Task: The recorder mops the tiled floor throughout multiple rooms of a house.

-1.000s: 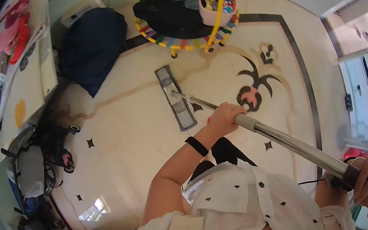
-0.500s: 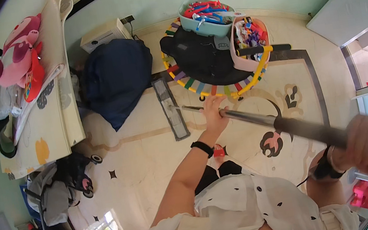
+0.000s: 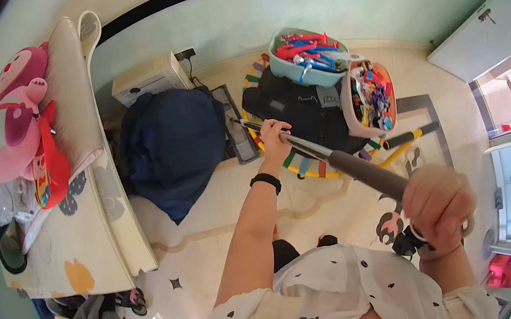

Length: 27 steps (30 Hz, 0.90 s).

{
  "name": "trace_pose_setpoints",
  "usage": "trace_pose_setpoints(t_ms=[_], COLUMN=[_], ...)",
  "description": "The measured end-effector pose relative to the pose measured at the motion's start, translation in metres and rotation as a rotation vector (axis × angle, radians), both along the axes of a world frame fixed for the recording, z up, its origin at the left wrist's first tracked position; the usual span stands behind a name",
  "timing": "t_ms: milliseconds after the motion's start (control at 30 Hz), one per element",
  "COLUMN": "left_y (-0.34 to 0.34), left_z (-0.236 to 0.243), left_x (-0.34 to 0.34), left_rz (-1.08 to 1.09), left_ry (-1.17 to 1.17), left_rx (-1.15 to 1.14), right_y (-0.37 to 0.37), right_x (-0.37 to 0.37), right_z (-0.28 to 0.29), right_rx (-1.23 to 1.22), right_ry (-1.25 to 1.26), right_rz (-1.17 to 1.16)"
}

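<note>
Mop head (image 3: 241,137): lies on the floor (image 3: 201,277) at about ten o'clock from the left hand (image 3: 274,134), between the dark blue bag (image 3: 173,146) at nine and the trampoline (image 3: 274,99) at three; cannot tell about contact with either.
Left hand: grasps the metal pole (image 3: 309,145) with curled fingers.
Right hand (image 3: 440,203): clenches the dark grip (image 3: 371,174), at four o'clock from the left.
Narrow gap: probably best worked lengthwise, eleven to five, pressing lightly, without snagging cloth.
</note>
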State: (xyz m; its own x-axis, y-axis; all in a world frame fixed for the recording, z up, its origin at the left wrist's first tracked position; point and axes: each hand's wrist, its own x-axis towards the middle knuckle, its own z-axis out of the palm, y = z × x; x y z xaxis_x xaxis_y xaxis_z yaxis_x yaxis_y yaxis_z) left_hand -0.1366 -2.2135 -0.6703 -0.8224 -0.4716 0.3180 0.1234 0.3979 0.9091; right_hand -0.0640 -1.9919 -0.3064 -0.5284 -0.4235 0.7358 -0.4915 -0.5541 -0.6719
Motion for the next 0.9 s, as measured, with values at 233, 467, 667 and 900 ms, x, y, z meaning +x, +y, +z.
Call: trace_pose_setpoints(t_ms=[233, 467, 667, 900], left_y=[-0.079, -0.09, -0.089, -0.167], left_z=[0.003, 0.047, 0.072, 0.074], left_x=[-0.067, -0.085, -0.121, -0.16], left_rz=[-0.122, -0.224, -0.281, -0.596], left_ry=[0.001, 0.015, -0.062, -0.058], left_rx=[-0.205, -0.293, -0.081, -0.028], right_y=[-0.059, -0.098, -0.13, -0.228], right_x=[-0.058, -0.09, -0.132, -0.126], right_z=[-0.017, 0.046, 0.085, 0.079], right_rx=[0.071, 0.028, -0.057, -0.011], right_ry=[-0.04, -0.066, -0.169, -0.083], right_rz=[-0.154, -0.236, -0.42, -0.555])
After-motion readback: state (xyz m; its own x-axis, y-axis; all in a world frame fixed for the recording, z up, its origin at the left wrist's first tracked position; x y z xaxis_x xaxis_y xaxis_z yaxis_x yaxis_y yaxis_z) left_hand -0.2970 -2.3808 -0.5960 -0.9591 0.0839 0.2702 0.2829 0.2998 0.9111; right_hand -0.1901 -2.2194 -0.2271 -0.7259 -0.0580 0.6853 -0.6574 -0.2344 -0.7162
